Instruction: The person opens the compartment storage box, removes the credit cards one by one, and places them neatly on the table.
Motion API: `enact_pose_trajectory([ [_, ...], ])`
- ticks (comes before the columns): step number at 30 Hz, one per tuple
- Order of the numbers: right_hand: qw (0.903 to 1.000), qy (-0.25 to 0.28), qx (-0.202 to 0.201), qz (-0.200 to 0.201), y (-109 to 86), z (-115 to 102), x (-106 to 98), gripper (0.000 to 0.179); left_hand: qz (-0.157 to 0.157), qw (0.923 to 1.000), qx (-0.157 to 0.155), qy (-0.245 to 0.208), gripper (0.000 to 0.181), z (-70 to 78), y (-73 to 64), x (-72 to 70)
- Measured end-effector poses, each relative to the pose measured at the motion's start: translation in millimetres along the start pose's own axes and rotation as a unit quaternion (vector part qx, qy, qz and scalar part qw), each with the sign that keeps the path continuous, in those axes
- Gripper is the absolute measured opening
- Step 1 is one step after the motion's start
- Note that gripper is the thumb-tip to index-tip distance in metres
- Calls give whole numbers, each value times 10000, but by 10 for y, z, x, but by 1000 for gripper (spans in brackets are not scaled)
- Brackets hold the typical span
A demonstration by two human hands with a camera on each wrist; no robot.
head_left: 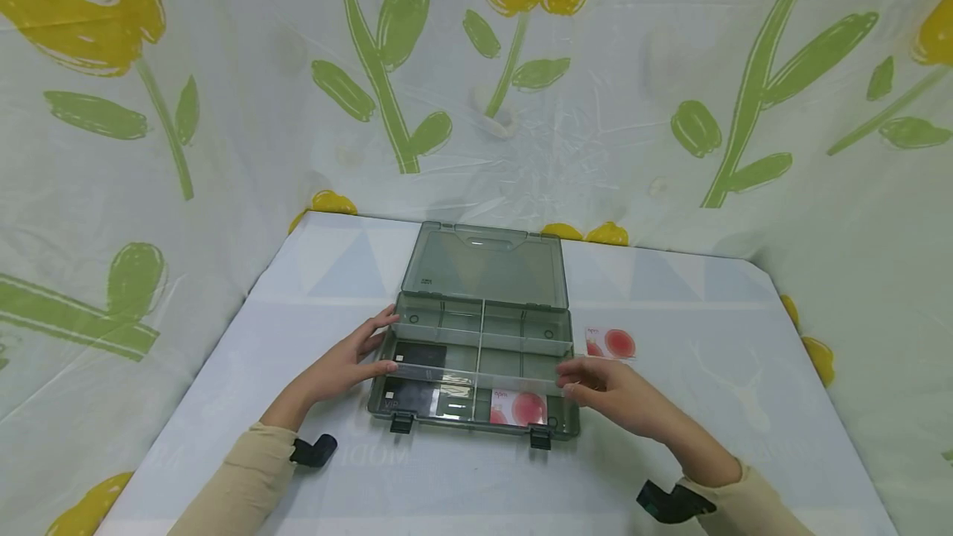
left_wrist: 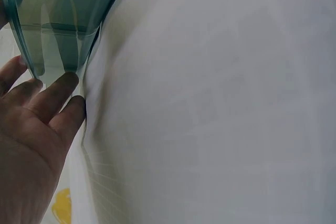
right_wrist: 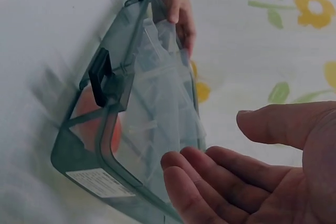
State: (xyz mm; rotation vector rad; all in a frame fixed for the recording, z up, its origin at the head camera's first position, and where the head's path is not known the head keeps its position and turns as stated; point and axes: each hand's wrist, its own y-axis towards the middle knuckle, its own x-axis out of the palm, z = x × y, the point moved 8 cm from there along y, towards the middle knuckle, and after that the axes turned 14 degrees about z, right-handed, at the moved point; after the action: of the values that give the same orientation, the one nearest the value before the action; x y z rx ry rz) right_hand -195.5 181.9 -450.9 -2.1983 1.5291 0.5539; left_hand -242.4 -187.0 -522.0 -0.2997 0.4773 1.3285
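A translucent grey-green divided box (head_left: 514, 428) lies on the table with its lid (head_left: 484, 263) folded back. My left hand (head_left: 335, 366) touches its left side, fingers fairly straight against the outer wall and thumb by the rim. In the left wrist view those fingertips meet the box wall (left_wrist: 52, 30). My right hand (head_left: 625, 395) is at the right rim, fingers loosely bent; the right wrist view shows nothing between thumb and fingers (right_wrist: 220, 182). Dark cards (head_left: 409, 395) lie in the left compartments. A red-and-white card (head_left: 519, 409) sits in the front right one.
Another red-and-white card (head_left: 610, 343) lies on the white table (head_left: 715, 437), right of the box. Two dark latches (head_left: 402, 423) stick out at the box's front. Clear dividers (head_left: 480, 333) split the inside. A flowered curtain (head_left: 596, 131) stands behind and at both sides.
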Motion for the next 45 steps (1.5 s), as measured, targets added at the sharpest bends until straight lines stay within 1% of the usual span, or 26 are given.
enact_pose_trajectory([
  [4, 9998, -15, -11, -185, -14, -4, 102, 40, -4, 10000, -16, -2, 80, -6, 2, 5],
  [9, 9990, -212, 95, -370, -28, 4, 240, 38, -7, 10000, -20, 32, 81, -5, -1, 8],
  [13, 9978, -414, 111, -507, -33, -12, 310, 41, -9, 10000, -35, 37, 81, -10, -6, 8],
  [17, 9948, -782, 2, -648, -17, -51, 385, 42, -1, 10000, -34, 35, 81, -14, -8, 9],
  [21, 9889, -1269, -186, -755, 11, -93, 491, 37, -3, 10000, 4, 11, 81, -9, -8, 9],
  [24, 9854, -1474, -234, -816, 30, -100, 565, 38, -7, 10000, 20, -15, 81, -6, -5, 12],
  [27, 9847, -1500, -202, -863, 40, -101, 617, 40, -16, 10000, 22, -33, 82, -7, 1, 17],
  [34, 9870, -1282, -283, -926, 46, -134, 671, 44, -10, 10000, 22, 8, 82, -2, 3, 15],
  [40, 9900, -1141, -87, -822, 50, -93, 627, 44, -2, 10000, -1, 37, 82, -1, -4, 7],
  [45, 9897, -1227, -42, -740, 68, -51, 589, 42, 14, 10000, -9, 21, 81, -4, -10, -2],
])
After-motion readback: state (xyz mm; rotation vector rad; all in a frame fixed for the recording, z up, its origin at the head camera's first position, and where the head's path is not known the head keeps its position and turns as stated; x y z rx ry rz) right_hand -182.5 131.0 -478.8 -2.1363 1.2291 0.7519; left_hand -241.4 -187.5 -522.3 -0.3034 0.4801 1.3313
